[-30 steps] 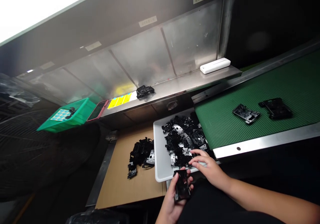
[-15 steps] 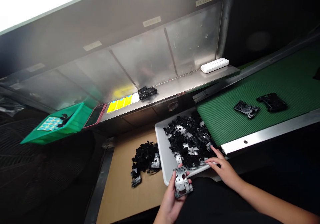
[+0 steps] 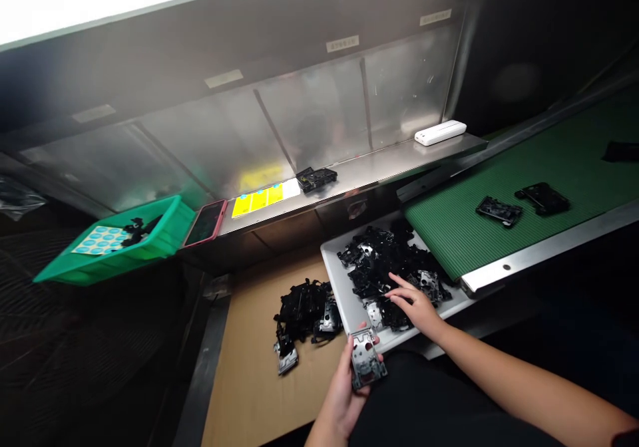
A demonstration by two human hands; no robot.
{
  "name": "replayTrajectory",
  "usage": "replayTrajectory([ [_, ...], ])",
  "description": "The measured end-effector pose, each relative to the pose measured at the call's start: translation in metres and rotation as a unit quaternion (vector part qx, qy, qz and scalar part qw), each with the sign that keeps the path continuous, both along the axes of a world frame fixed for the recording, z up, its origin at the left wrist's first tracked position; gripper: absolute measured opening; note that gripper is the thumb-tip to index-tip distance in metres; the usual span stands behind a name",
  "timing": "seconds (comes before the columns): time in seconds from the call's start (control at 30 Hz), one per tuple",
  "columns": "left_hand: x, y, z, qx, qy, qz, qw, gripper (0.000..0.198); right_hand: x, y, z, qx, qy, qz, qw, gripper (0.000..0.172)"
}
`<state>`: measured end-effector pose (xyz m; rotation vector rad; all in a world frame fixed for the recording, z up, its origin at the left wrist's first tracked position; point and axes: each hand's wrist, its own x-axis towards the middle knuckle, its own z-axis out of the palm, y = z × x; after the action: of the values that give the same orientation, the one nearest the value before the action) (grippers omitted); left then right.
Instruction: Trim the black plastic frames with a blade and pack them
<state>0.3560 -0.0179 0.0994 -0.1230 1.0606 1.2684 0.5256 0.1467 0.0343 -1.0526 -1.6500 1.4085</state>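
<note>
Hands working low over the tray, and we're watching the left hand (image 3: 339,387) cradling a black plastic part (image 3: 367,360) with a silver metal plate, its fingers curled round it and its metal face turned up, just above the near rim of the white plastic tray (image 3: 347,307). We're seeing the right hand (image 3: 414,307) lying open, fingers spread, touching the heap of black-and-silver parts (image 3: 384,267) in that tray, not visibly clenched on anything. By our reckoning we're at a looking-over-and-picking stage, and the next move is calling for the held part to find a place while the right hand takes up another piece. We're also keeping an eye on two black parts (image 3: 499,211) lying on the green ribbed conveyor belt (image 3: 564,157) to the right, a second heap (image 3: 304,314) sitting on a cardboard sheet (image 3: 259,394) to the left, and another black part (image 3: 316,179) resting on the steel shelf (image 3: 384,174) ahead.
</note>
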Motion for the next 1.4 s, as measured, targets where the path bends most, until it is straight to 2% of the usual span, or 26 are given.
replayTrajectory([
  [0.13, -0.016, -0.006, 0.010, 0.022, -0.016, -0.009, 1.000, 0.065, -0.005, -0.032, 0.030, -0.005, 0.018, 0.014, 1.000, 0.034],
  [0.23, -0.021, -0.009, 0.025, 0.045, -0.025, -0.021, 0.998, 0.066, -0.004, -0.050, 0.062, -0.012, 0.039, 0.021, 0.999, 0.030],
  [0.4, -0.016, -0.013, 0.053, 0.096, -0.061, -0.035, 0.993, 0.064, -0.013, -0.078, 0.124, -0.017, 0.098, 0.064, 0.993, 0.020],
  [0.47, -0.013, -0.014, 0.063, 0.100, -0.072, -0.035, 0.992, 0.063, -0.018, -0.088, 0.140, -0.006, 0.127, 0.086, 0.988, 0.018],
  [0.53, -0.009, -0.015, 0.070, 0.100, -0.078, -0.034, 0.991, 0.060, -0.021, -0.094, 0.150, 0.021, 0.125, 0.091, 0.988, 0.017],
  [0.63, -0.006, -0.016, 0.076, 0.100, -0.082, -0.039, 0.991, 0.058, -0.023, -0.095, 0.153, 0.075, 0.090, 0.071, 0.991, 0.016],
  [0.77, -0.004, -0.013, 0.077, 0.089, -0.085, -0.042, 0.992, 0.060, -0.022, -0.088, 0.149, 0.118, 0.062, 0.069, 0.989, 0.016],
  [1.4, 0.011, 0.009, 0.078, 0.089, -0.088, -0.023, 0.992, 0.062, -0.013, -0.054, 0.146, 0.108, 0.049, 0.103, 0.988, 0.018],
])
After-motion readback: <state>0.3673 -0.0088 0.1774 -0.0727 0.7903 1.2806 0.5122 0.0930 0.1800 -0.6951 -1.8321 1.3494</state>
